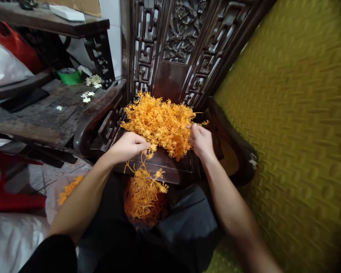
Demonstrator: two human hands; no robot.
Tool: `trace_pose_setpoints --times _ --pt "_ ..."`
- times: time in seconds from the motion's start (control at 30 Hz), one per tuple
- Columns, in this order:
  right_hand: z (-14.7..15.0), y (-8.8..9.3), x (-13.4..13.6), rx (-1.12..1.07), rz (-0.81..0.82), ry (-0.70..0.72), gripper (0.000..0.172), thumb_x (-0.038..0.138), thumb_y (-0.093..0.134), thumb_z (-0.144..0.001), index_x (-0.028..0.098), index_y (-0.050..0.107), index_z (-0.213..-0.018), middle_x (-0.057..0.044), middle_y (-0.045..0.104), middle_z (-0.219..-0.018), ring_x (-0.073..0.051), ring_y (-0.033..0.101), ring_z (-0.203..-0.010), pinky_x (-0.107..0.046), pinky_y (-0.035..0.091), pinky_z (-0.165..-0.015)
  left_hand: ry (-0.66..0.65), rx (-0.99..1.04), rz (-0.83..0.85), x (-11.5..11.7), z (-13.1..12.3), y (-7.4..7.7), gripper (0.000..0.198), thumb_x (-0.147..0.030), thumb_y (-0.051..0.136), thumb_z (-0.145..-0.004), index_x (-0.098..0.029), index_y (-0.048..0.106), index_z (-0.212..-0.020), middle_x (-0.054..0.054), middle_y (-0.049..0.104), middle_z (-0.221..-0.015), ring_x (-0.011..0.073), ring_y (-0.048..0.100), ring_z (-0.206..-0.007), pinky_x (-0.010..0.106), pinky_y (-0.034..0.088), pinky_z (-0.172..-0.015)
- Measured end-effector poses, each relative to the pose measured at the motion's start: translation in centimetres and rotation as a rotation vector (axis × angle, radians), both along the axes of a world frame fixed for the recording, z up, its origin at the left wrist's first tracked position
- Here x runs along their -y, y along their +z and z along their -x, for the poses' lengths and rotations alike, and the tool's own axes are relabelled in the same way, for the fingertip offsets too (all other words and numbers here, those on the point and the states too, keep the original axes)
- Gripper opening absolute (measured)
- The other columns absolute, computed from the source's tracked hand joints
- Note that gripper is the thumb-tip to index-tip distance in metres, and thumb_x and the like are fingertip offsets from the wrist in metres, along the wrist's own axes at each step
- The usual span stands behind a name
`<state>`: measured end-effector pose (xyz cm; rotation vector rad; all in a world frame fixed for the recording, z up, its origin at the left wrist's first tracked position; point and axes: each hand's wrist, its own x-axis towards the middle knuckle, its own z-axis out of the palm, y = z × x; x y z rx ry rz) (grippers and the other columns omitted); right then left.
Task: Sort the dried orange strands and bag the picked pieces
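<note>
Clusters of orange [69, 188] show in a pale bag [51, 203]. The left hand [127, 146] pinches a thin, branching yellow-orange sprig [142, 173], its tips splayed and frilly, hanging before the seat. A tangled, bright orange heap [159, 119] lies on the dark carved chair [170, 81]. The right hand [201, 140], fingers curled, meets its right edge; whether it grips a strand, I cannot tell.

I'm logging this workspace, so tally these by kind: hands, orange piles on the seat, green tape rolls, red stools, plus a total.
Left hand and right hand: 2
Orange pile on the seat: 1
Green tape roll: 1
Red stool: 1
Total: 5
</note>
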<state>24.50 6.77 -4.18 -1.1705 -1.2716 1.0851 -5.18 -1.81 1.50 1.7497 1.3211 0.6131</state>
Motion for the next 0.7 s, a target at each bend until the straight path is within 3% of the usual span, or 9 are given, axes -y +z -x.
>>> trace_pose_setpoints --times 0.07,0.17,0.23,0.3,0.47,0.7 --pt "1.8 0.0 1.2 -0.141 0.215 0.129 0.052 0.068 0.070 -0.079 0.017 0.061 -0.084 0.011 0.021 -0.054 -0.005 0.016 -0.043 -0.021 0.011 -0.040 -0.046 -0.015 -0.023 0.0 -0.5 -0.3 0.036 -0.037 0.057 -0.086 -0.014 0.068 -0.061 -0.001 0.053 -0.054 0.0088 0.042 -0.054 0.024 0.029 -0.053" --pt "4.4 0.6 2.5 -0.271 0.530 0.375 0.062 0.078 0.063 -0.077 0.017 0.059 -0.085 0.010 0.026 -0.057 -0.004 0.016 -0.044 -0.018 0.009 -0.038 -0.061 -0.027 -0.015 0.0 -1.4 -0.3 0.037 -0.037 0.056 -0.087 -0.014 0.067 -0.060 -0.002 0.051 -0.053 0.0086 0.041 -0.053 0.024 0.029 -0.053" --pt "5.5 1.1 3.0 -0.379 0.644 0.505 0.063 0.080 0.059 -0.078 0.018 0.056 -0.085 0.009 0.030 -0.059 -0.004 0.016 -0.045 -0.016 0.010 -0.036 -0.074 -0.019 -0.002 0.0 -1.9 -0.2 0.037 -0.037 0.055 -0.087 -0.014 0.066 -0.060 -0.002 0.052 -0.054 0.0088 0.041 -0.053 0.025 0.029 -0.053" --pt "6.2 1.3 3.2 -0.480 0.650 0.561 0.058 0.075 0.063 -0.080 0.018 0.052 -0.082 0.009 0.031 -0.059 -0.003 0.016 -0.045 -0.015 0.012 -0.036 -0.089 -0.011 0.008 0.0 -2.2 -0.2 0.036 -0.036 0.054 -0.087 -0.014 0.067 -0.061 -0.002 0.052 -0.054 0.0088 0.041 -0.054 0.025 0.029 -0.053" --pt "6.9 1.0 2.9 -0.646 0.670 0.523 0.053 0.062 0.075 -0.079 0.020 0.042 -0.072 0.009 0.033 -0.056 -0.003 0.018 -0.043 -0.013 0.014 -0.034 -0.103 0.009 0.032 -0.1 -2.9 -0.4 0.034 -0.035 0.055 -0.087 -0.014 0.068 -0.062 -0.003 0.049 -0.051 0.0085 0.039 -0.052 0.025 0.029 -0.053" --pt "6.5 0.8 2.3 -0.760 0.725 0.561 0.047 0.057 0.073 -0.080 0.021 0.044 -0.077 0.009 0.033 -0.056 -0.003 0.022 -0.042 -0.012 0.016 -0.034 -0.097 0.045 0.052 -0.1 -3.5 -0.3 0.034 -0.035 0.056 -0.087 -0.015 0.067 -0.061 -0.003 0.047 -0.052 0.0088 0.038 -0.052 0.025 0.028 -0.053"
